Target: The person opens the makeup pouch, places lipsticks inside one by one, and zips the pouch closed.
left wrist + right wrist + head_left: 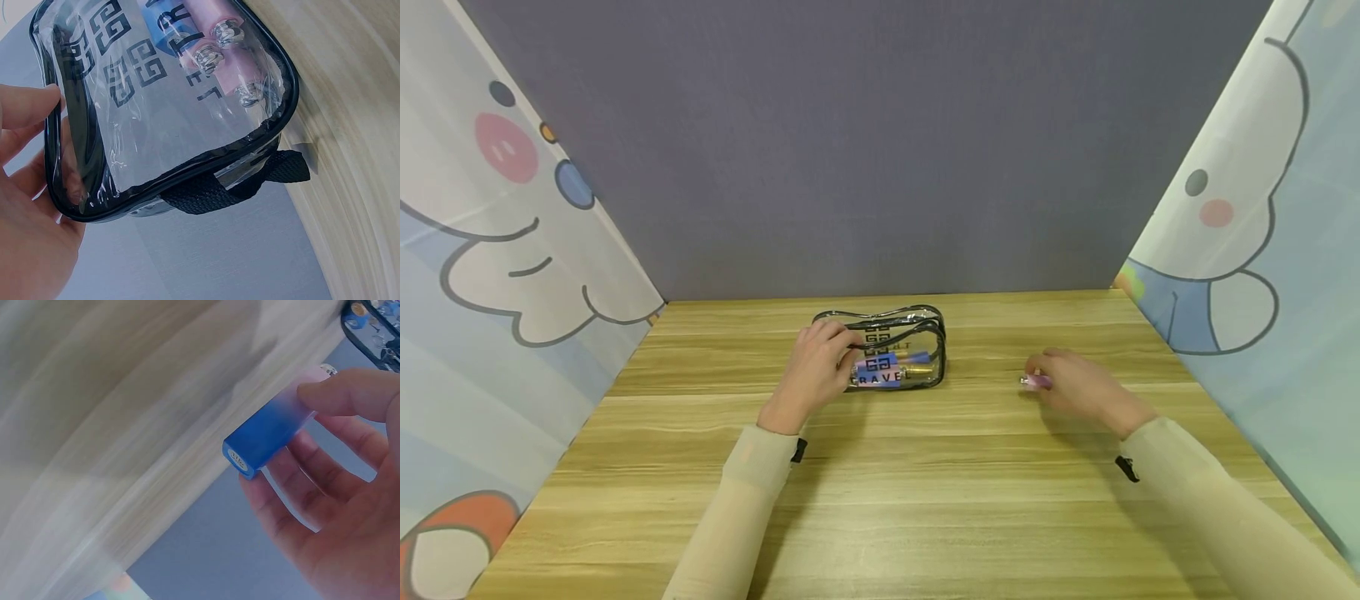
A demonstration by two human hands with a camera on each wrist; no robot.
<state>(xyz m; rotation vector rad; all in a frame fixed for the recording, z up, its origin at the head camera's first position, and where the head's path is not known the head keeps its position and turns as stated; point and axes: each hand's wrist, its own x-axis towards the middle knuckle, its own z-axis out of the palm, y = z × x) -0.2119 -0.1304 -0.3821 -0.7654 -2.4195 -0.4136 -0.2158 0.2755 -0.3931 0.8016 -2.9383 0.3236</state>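
Around the top left edge of a clear pouch [887,350] with black piping, my left hand [820,358] pinches with its thumb in front and fingers behind. Through the pouch's see-through wall show several pink-and-blue tubes [234,69] with ornate silver ends, and a gold piece [917,371]. Out to the right, over the table, my right hand [1078,385] holds a lipstick tube [269,428] between thumb and fingers. This tube fades from blue to pink, with a round label on its blue end and a silver tip at the other.
The wooden table [887,500] ends at a dark grey panel [880,167] behind the pouch. Curtains with cartoon figures hang on the left [550,250] and right [1240,208]. A black webbing tab [206,194] sticks out from the pouch's end.
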